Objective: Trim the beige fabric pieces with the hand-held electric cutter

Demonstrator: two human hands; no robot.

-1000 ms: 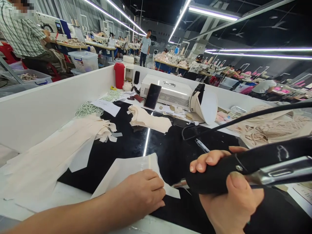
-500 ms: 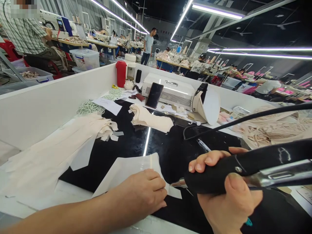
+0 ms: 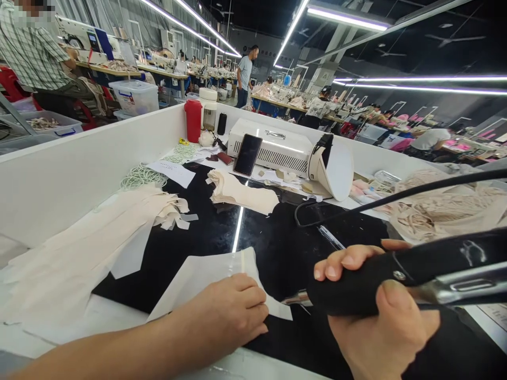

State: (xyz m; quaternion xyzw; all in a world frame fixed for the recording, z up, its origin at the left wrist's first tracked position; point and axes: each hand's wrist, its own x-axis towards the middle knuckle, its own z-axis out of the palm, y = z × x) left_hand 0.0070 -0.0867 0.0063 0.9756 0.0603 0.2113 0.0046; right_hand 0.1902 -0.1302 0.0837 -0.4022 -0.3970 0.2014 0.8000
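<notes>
My left hand (image 3: 237,311) is closed with its fingers curled down at the right part of a pale, thin sheet (image 3: 194,274) lying on the black work surface (image 3: 273,248). A narrow cream band runs along the sheet near my knuckles; the fingertips are partly hidden. My right hand (image 3: 380,311) is wrapped around a thick black handheld tool (image 3: 348,285) with a silver lever along its side. Its pointed metal tip (image 3: 295,298) is beside the sheet's right corner; whether it touches cannot be made out. Farther back lies a stack of cream fabric pieces (image 3: 241,192).
Long cream fabric strips (image 3: 87,237) lie on the left, near green cord (image 3: 144,177). Behind stand a phone (image 3: 247,154), a white vented box (image 3: 273,143), a white cone (image 3: 336,169) and a red cup (image 3: 193,120). A black cable (image 3: 396,203) crosses the right side. Co-workers are beyond the partition.
My right hand and the black tool have shifted slightly right, drawing the tip away from my left hand. My left hand stays on the sheet. A standing person in the background has moved right.
</notes>
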